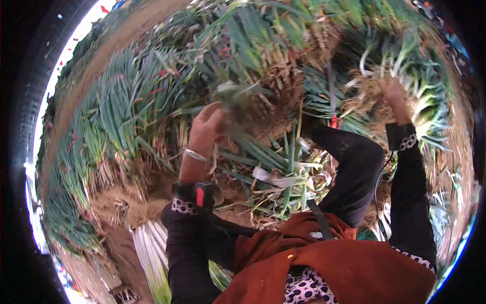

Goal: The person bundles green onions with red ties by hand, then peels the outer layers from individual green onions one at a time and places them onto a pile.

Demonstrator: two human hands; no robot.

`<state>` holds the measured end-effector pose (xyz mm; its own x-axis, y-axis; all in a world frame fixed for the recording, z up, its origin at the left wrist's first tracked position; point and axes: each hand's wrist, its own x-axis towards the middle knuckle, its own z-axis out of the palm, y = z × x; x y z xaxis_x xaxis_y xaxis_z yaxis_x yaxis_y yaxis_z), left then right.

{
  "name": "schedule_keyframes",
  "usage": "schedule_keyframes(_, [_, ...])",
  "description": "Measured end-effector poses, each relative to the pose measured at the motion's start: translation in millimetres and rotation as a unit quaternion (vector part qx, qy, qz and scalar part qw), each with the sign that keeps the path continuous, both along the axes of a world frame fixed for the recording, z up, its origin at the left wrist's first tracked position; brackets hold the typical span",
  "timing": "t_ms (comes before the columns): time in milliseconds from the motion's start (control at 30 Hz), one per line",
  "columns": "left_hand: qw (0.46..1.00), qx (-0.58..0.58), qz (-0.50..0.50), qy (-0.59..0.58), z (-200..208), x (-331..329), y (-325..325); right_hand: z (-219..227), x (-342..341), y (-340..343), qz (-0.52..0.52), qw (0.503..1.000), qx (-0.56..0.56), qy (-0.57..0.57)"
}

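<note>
My left hand (208,126), with a light bracelet at the wrist, is raised over the pile with its fingers curled. A blurred clump of green leaves (238,96) is at its fingertips. What the fingers hold is not clear. On the right, my right hand (396,96) reaches down to the root end of some green onions (424,104), its fingers closed around them, though partly blurred. Their white stalks fan out to the right, with green tops outward. Between my hands lie loose green leaves and pale, dry peelings (283,178).
Tied bundles of green onions (119,109) stand in rows at left and far side, with brown roots showing. My bent knee (354,149) is between my arms. White-stemmed onions (152,253) lie near my left forearm. A strap-like thing with a red end (333,120) stands beyond the knee.
</note>
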<state>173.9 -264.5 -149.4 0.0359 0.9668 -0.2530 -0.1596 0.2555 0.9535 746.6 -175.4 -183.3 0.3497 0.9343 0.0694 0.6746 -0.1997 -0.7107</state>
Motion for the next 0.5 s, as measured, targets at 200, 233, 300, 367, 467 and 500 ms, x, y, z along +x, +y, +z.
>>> schedule_keyframes(200, [0.986,-0.08,0.121,-0.08,-50.4,-79.6,-20.1,-122.6,-247.5,34.8,0.253,0.965,-0.071,-0.015])
schedule_keyframes(233, [0.975,-0.099,0.156,-0.122,-55.7,-91.1,-29.5,-121.1,-301.5,33.8,0.275,0.956,-0.096,-0.04])
schedule_keyframes(300, [0.982,-0.101,0.129,-0.098,-40.9,-81.0,-31.4,-167.0,-337.0,51.2,0.225,0.972,-0.058,-0.044])
schedule_keyframes(367, [0.992,-0.096,0.077,-0.017,-32.3,-75.8,-33.3,-193.8,-359.1,71.6,0.173,0.974,-0.132,-0.067])
schedule_keyframes(467, [0.992,-0.104,0.065,-0.023,-39.8,-83.4,-37.9,-235.9,-367.5,88.8,0.184,0.958,-0.091,-0.201])
schedule_keyframes(500, [0.991,-0.117,0.061,-0.019,-43.0,-87.4,-38.8,-233.9,-375.7,92.2,0.191,0.957,-0.092,-0.2])
